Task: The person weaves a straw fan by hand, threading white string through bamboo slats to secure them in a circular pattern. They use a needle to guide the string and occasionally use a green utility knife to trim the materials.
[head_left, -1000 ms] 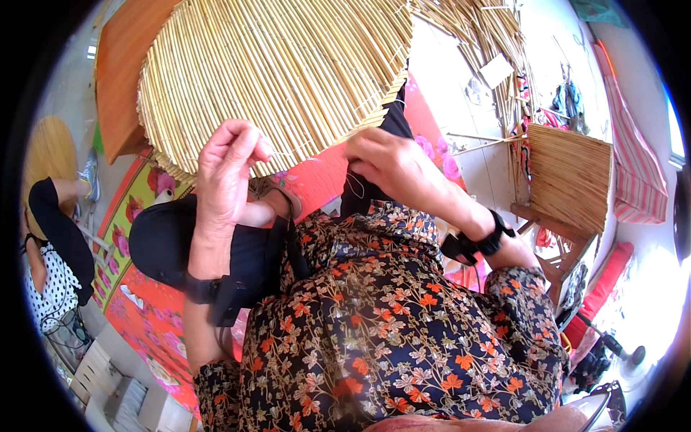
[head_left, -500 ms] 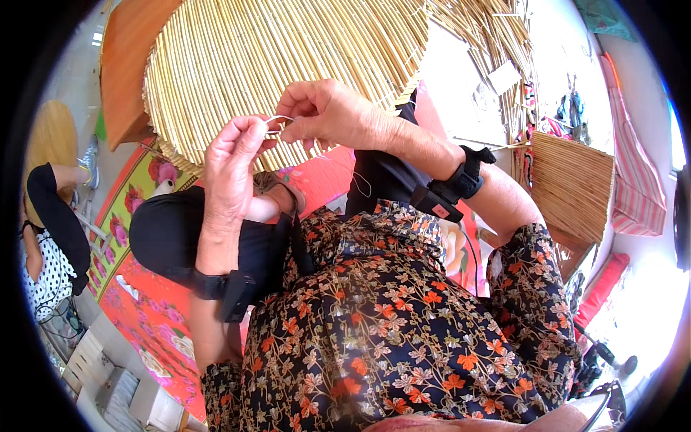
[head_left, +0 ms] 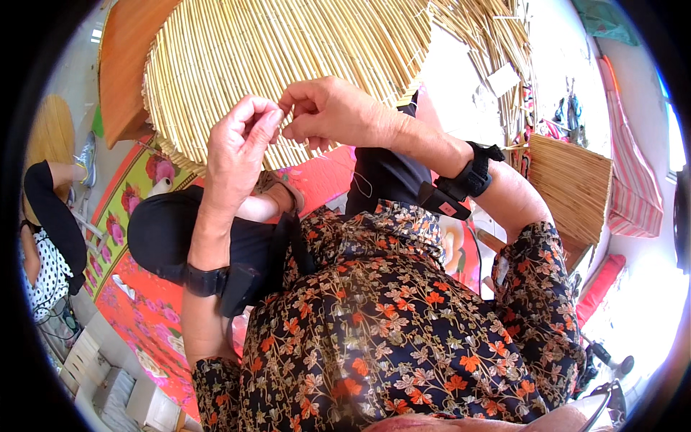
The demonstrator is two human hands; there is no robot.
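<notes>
My left hand point(head_left: 241, 140) and my right hand point(head_left: 338, 111) meet fingertip to fingertip above the near edge of a large round mat of straw-coloured stalks point(head_left: 273, 50). Both are closed in a pinch, thumb against forefinger. The thread they work on is mostly hidden by the fingers. Below my right hand a thin pale thread point(head_left: 369, 183) hangs in a loose loop beside my dark trouser leg. Rows of fine stitches cross the mat's stalks.
A brown wooden board point(head_left: 129, 65) stands left of the mat. Loose stalks point(head_left: 497, 50) lie at the far right, with a square stalk panel point(head_left: 572, 183) nearer. Red flowered cloth point(head_left: 144, 306) covers the floor. Another person's leg point(head_left: 54, 209) shows at far left.
My left hand has risen slightly and turned, closing in on my right fingertips. The pale thread that curved between the hands no longer shows there.
</notes>
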